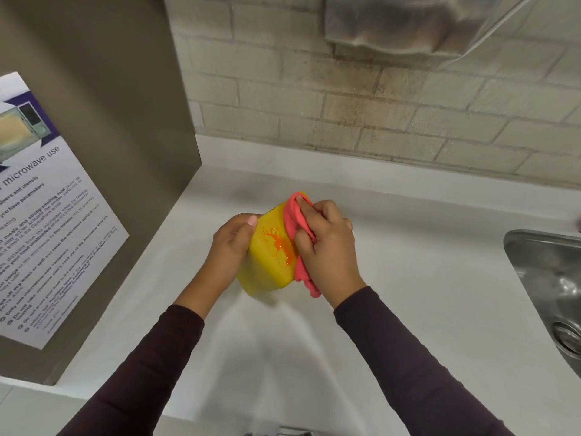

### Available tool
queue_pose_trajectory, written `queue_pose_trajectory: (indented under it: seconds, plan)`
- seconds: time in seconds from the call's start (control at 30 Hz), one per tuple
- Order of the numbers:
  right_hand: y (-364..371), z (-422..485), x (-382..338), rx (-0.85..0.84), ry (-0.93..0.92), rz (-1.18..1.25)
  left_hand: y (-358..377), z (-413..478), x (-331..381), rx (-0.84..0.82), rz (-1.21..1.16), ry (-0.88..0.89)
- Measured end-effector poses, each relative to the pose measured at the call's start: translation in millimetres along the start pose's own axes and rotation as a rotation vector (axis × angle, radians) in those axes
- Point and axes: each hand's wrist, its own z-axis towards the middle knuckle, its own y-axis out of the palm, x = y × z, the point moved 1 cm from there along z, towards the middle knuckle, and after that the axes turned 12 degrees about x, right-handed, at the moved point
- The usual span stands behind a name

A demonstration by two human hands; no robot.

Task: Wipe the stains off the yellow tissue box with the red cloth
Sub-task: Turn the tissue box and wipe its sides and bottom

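Observation:
The yellow tissue box (267,262) is held tilted just above the white counter, in the middle of the view. An orange stain (280,245) streaks its upward-facing side. My left hand (231,243) grips the box's left end, thumb on top. My right hand (325,243) clutches the bunched red cloth (297,228) and presses it against the box's right part, right beside the stain. A tail of the cloth hangs below my right wrist.
The white counter (408,294) runs to a brick-tile wall behind. A steel sink (550,278) lies at the right. A tan cabinet side with a microwave-use notice (47,215) stands at the left. A metal dispenser (408,23) hangs on the wall above.

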Motion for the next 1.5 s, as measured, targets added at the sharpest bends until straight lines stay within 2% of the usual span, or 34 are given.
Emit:
queue_pose_trajectory:
  seconds: [0.23,0.33,0.47,0.6,0.9,1.1,1.27,1.3,1.4,1.5]
  plan:
    - [-11,-13,3,-0.146,-0.198,-0.019,1,-1,2,-0.024,-0.02,0.003]
    - [-21,-12,15,-0.141,-0.145,-0.046,1,-3,4,-0.058,-0.003,0.053]
    - [-13,0,10,-0.042,-0.016,-0.039,2,-6,5,-0.049,0.003,0.081]
    - [-2,2,-5,-0.047,-0.069,-0.031,2,-5,4,-0.032,0.002,0.082]
    - [-42,-18,8,-0.291,-0.264,-0.067,2,-4,5,-0.038,-0.03,0.073]
    - [-97,-23,31,-0.172,-0.034,-0.176,-2,6,0,0.02,-0.006,0.016]
    - [-105,-28,44,-0.363,0.457,0.09,-1,7,0,0.006,-0.012,0.033]
    - [-103,-28,45,-0.383,0.51,0.116,-1,7,0,0.002,-0.011,0.037]
    - [-99,-27,46,-0.443,0.542,0.152,-1,7,-1,-0.011,-0.004,0.057]
    - [-100,-22,48,-0.466,0.564,0.316,-2,8,-3,-0.02,0.0,0.059]
